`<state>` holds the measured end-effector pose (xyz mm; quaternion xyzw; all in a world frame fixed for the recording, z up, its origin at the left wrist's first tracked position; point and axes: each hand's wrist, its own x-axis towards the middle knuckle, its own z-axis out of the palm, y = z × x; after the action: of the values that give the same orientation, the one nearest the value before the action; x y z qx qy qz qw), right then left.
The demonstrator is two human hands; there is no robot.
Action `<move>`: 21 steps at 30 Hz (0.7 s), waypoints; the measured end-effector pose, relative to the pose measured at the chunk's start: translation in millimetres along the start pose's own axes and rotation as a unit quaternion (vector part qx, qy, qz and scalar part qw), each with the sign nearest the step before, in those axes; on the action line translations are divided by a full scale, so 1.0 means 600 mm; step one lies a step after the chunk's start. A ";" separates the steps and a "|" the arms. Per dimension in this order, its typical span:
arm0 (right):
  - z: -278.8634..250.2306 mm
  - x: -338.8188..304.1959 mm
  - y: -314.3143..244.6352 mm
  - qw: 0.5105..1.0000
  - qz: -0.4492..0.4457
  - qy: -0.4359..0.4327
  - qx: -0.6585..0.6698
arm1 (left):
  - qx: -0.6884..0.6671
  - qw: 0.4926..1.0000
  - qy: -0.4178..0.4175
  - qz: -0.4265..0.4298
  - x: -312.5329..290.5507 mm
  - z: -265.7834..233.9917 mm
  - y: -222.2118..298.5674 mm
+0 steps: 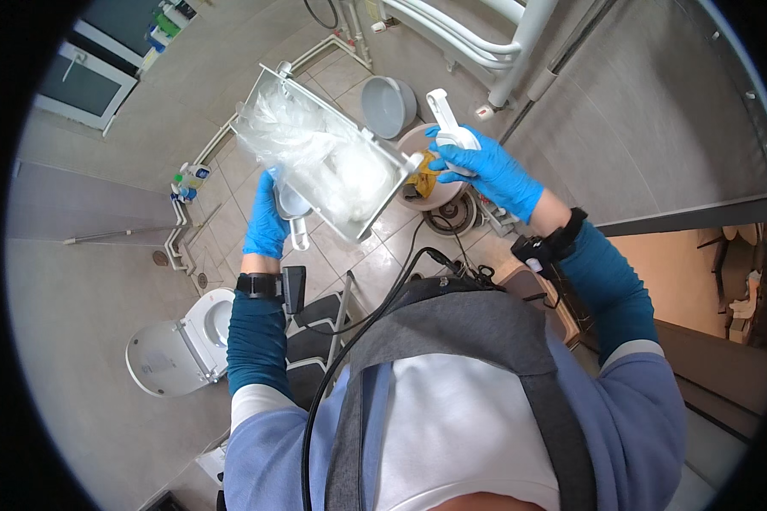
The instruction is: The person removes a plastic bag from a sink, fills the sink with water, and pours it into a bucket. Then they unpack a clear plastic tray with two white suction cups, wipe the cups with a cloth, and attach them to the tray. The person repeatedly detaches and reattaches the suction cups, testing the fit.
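Note:
My left hand [267,223], in a blue glove, grips the near left side of a long white plastic box [375,142]. Inside the open box lies a crumpled clear plastic bag [294,123] with white contents. A white scoop [294,204] with a short handle sits between that hand and the box; whether the fingers hold it too is hidden. To the right of the box, my right hand [490,175], also gloved in blue, is closed around a white long-handled scoop [452,128]. Its handle points up and away.
Beyond the hands stand a grey bucket [389,108] and a pinkish basin [430,198] with a yellow cloth [422,177]. A toilet [187,341] is at left, beside a folding step stool [320,328]. White pipes [494,51] line the far wall. Bottles [192,176] stand at the left wall.

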<state>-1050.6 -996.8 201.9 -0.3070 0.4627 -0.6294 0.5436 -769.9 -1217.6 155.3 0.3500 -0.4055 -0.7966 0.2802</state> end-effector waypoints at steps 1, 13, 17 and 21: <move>-0.018 -0.006 -0.009 0.999 0.005 -0.011 -0.034 | 0.002 1.000 0.003 0.002 0.003 0.001 0.003; -0.107 -0.022 -0.072 0.967 0.113 -0.162 0.159 | 0.012 1.000 -0.006 0.011 0.053 0.062 0.002; -0.133 -0.017 -0.088 0.971 0.137 -0.164 0.109 | 0.009 1.000 -0.010 0.019 0.055 0.088 -0.008; -0.143 -0.023 -0.099 0.983 0.119 -0.141 0.023 | 0.008 1.000 -0.001 0.016 0.062 0.099 -0.010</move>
<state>-1147.8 -963.3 225.2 -0.3226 0.3999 -0.5210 0.6816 -839.7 -1215.2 163.4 0.3447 -0.4182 -0.7888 0.2900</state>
